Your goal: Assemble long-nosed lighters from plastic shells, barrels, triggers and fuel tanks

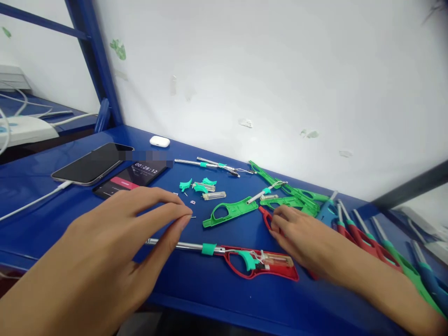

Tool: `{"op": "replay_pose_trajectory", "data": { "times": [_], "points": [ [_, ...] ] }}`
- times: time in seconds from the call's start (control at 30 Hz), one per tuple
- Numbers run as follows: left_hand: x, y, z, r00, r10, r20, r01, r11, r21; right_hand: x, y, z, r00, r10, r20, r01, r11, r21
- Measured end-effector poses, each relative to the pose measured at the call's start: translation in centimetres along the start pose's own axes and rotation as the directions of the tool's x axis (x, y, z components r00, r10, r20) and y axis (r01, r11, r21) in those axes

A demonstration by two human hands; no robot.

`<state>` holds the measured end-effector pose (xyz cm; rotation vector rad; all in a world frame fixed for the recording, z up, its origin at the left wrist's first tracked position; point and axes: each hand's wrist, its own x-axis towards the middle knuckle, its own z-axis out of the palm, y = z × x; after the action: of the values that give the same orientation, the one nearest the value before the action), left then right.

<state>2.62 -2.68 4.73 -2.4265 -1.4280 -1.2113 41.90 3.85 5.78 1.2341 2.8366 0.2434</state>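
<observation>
My left hand (140, 228) is closed in a pinch above the table, thumb against fingertips. The end of a tiny thin pin-like piece (193, 216) shows at the fingertips. My right hand (294, 228) has its fingers curled round a red lighter shell half (265, 217), mostly hidden beneath the hand. Between the hands lies an opened red lighter half (280, 273) holding a clear fuel tank (278, 260), a teal trigger (249, 259), wires and a long metal tube (189, 245). Beyond it rests a green shell half (231, 211).
Loose teal triggers (185, 185), fuel tanks (214, 195) and metal tubes (210, 164) lie toward the wall. More green shells (294, 189) are behind my right hand, and several whole lighters (367, 240) line the right. Two phones (94, 163) and a white earbud case (159, 141) are left.
</observation>
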Motion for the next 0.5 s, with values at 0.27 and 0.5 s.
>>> {"op": "replay_pose_trajectory", "data": {
  "times": [0.27, 0.5],
  "points": [
    [1.7, 1.7, 0.4, 0.994, 0.114, -0.005, -0.113, 0.991, 0.073, -1.3, -0.3, -5.2, 0.99, 0.046, -0.132, -0.02, 0.981, 0.191],
    [1.7, 2.3, 2.9, 0.943, 0.059, 0.328, -0.045, 0.998, -0.05, 0.2, -4.4, -5.2, 0.982, -0.142, -0.126, 0.17, 0.954, 0.249]
  ]
}}
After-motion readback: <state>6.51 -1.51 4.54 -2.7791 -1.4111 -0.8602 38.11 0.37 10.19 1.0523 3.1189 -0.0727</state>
